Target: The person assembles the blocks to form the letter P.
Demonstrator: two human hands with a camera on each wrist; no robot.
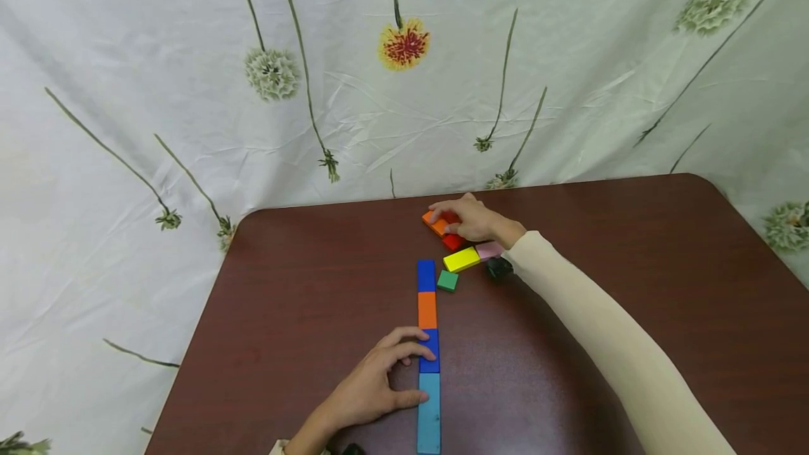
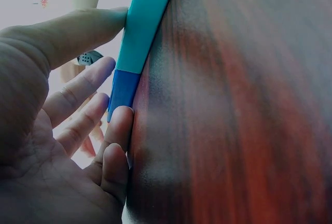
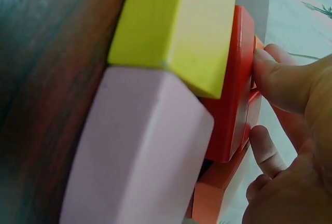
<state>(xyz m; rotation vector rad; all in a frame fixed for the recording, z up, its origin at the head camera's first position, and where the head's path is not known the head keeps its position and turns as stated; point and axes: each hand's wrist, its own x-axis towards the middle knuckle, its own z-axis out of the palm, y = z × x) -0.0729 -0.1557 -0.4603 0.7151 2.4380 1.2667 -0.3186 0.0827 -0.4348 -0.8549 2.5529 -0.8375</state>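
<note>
Left hand (image 1: 373,381): left of the middle of the surface (image 1: 303,286), toward the near side. Fingers loosely spread, not clenched: thumb touching the left side of the teal block (image 1: 428,423), fingertips at the near blue block (image 1: 433,341).

Next, blocks end to end in one straight line, long axis running near side to far edge: teal block, near blue block, lined-up orange block (image 1: 427,310), far blue block (image 1: 426,276).

Loose orange block (image 1: 436,226): up by the far edge, closer to the far left corner than the far right. Long axis slanted, far-left to near-right, so askew to the line. Key relation: it sits at the right hand's fingertips, just left of the palm; right hand much nearer, left well apart.

Green block (image 1: 448,281) just right of the far blue block. Red block (image 1: 452,241) beside the loose orange block, partly under the hand. Yellow block (image 1: 462,259) nearer than red.

Right hand (image 1: 477,220): fingers bent over the loose orange block; can't tell if pinched or only touched. Pink block (image 1: 489,251) meets yellow's right end; dark object (image 1: 499,268) by the sleeve (image 1: 588,321).
</note>
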